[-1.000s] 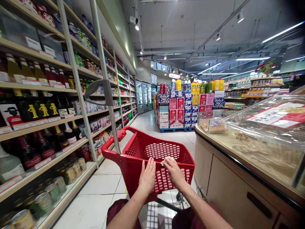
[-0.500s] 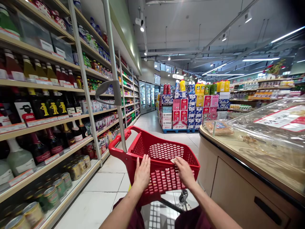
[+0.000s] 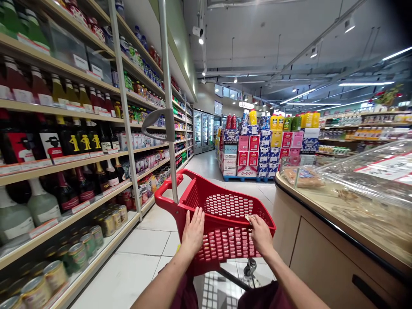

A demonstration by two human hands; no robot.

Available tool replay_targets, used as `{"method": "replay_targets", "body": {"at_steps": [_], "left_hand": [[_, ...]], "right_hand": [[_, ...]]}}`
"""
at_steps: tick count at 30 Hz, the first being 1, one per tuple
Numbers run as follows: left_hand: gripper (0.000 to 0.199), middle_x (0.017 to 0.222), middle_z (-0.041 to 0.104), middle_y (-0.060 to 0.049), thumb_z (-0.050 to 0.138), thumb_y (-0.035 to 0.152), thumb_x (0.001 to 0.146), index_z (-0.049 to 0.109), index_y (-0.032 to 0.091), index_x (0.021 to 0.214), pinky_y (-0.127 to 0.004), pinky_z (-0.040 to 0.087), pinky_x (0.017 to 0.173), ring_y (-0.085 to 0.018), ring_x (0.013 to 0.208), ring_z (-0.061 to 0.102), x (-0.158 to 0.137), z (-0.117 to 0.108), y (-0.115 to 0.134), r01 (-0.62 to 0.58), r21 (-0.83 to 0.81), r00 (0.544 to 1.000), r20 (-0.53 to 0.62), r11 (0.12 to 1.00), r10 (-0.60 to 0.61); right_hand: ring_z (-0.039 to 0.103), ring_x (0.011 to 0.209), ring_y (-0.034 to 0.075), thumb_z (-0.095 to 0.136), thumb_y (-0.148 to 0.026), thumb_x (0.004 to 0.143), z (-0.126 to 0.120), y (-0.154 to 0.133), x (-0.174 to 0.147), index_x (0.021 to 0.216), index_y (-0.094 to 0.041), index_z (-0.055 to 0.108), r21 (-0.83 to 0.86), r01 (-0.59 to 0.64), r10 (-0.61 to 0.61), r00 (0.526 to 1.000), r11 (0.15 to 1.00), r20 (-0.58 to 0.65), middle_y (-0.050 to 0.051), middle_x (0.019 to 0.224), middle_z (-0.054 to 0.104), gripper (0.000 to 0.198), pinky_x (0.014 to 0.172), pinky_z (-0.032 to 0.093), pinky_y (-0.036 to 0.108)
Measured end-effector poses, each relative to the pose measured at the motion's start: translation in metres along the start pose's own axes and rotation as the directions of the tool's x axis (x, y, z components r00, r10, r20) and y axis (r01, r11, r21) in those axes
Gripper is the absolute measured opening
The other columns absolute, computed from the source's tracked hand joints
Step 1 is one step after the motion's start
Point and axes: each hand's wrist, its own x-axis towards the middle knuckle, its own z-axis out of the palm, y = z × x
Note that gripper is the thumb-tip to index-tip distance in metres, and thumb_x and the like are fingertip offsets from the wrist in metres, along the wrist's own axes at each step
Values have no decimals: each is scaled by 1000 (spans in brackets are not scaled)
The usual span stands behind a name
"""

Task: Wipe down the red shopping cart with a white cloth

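A red plastic shopping cart (image 3: 222,214) with a perforated basket stands sideways in front of me. My left hand (image 3: 193,229) lies flat against the near side of the basket, close to the handle end, fingers stretched out and together. At the basket's near top rim, toward its right end, my right hand (image 3: 261,234) is closed on a small white wipe-like piece (image 3: 247,217). Most of that piece is hidden by the fingers. From the handle end rises a metal pole (image 3: 166,64) with a grey loop bracket (image 3: 161,124).
Shelves of bottles (image 3: 80,103) and cans (image 3: 77,253) line the left side. A wooden counter (image 3: 315,240) with a clear cover stands close on the right. Ahead are stacked drink cartons (image 3: 247,150) on a blue pallet, and glass-door fridges (image 3: 202,128) farther back.
My right hand has slid right along the basket's rim with the white piece. My left hand stays flat near the handle end. The view has turned slightly left.
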Motion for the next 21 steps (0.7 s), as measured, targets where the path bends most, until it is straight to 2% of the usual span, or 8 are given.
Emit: {"method": "replay_targets", "body": {"at_steps": [2, 5, 7, 9, 13, 15, 19, 21], "left_hand": [[63, 141, 24, -11, 34, 10, 70, 27, 7, 132, -49, 7, 106, -22, 132, 11, -1, 0, -1, 1, 2, 1000, -1, 1000, -1], [63, 141, 25, -11, 36, 12, 71, 25, 9, 133, -49, 5, 106, -22, 132, 11, -2, 0, -7, -3, 9, 1000, -14, 1000, 3], [65, 141, 25, -11, 38, 14, 70, 24, 10, 134, -49, 5, 106, -22, 132, 12, -3, 0, -13, 4, 9, 1000, -19, 1000, -3], [66, 141, 26, -11, 38, 15, 70, 24, 9, 134, -50, 5, 106, -22, 132, 12, -5, -2, -19, 22, -1, 1000, -17, 1000, -22], [64, 140, 27, -11, 35, 12, 70, 25, 9, 133, -51, 3, 105, -22, 132, 10, -10, -4, -25, 41, -8, 998, -36, 999, -41], [64, 140, 26, -11, 35, 12, 70, 24, 9, 133, -50, 3, 105, -22, 132, 10, -12, -4, -27, 41, 3, 998, -53, 999, -41], [60, 140, 27, -12, 33, 13, 73, 27, 8, 132, -50, 4, 105, -22, 132, 11, -15, -5, -37, 49, 32, 996, -69, 998, -47], [60, 140, 26, -12, 33, 13, 73, 26, 8, 133, -50, 5, 105, -22, 132, 11, -18, -6, -45, 58, 45, 995, -82, 997, -55]], "right_hand": [[45, 109, 20, 34, 1, 69, 4, -18, 2, 104, -18, 60, 22, 21, -21, 1000, 1000, 11, 10, 112, 56, 48, 95, 34, 37], [42, 113, 19, 34, 1, 70, 14, -68, 8, 110, -19, 57, 152, 203, -208, 978, 967, 15, 8, 117, 53, 50, 97, 32, 37], [40, 115, 17, 35, 2, 69, 18, -86, 11, 114, -20, 54, 211, 284, -291, 957, 935, 4, 7, 120, 51, 54, 98, 32, 37], [42, 114, 17, 34, 3, 68, 16, -79, 10, 114, -21, 54, 213, 290, -297, 955, 933, 2, 6, 119, 52, 56, 97, 33, 36], [47, 108, 19, 33, 0, 72, 13, -53, 6, 108, -20, 59, 129, 140, -137, 990, 982, -29, 8, 113, 56, 48, 94, 36, 37], [46, 108, 20, 33, -1, 73, 18, -69, 9, 107, -20, 59, 147, 146, -142, 989, 978, -43, 9, 112, 56, 46, 94, 36, 38], [42, 114, 19, 34, -2, 74, 31, -131, 20, 113, -19, 55, 254, 312, -302, 950, 915, -79, 9, 118, 53, 48, 97, 34, 39], [41, 115, 18, 33, -1, 73, 34, -137, 22, 116, -20, 52, 268, 351, -344, 936, 897, -75, 8, 120, 51, 50, 97, 34, 38]]}}
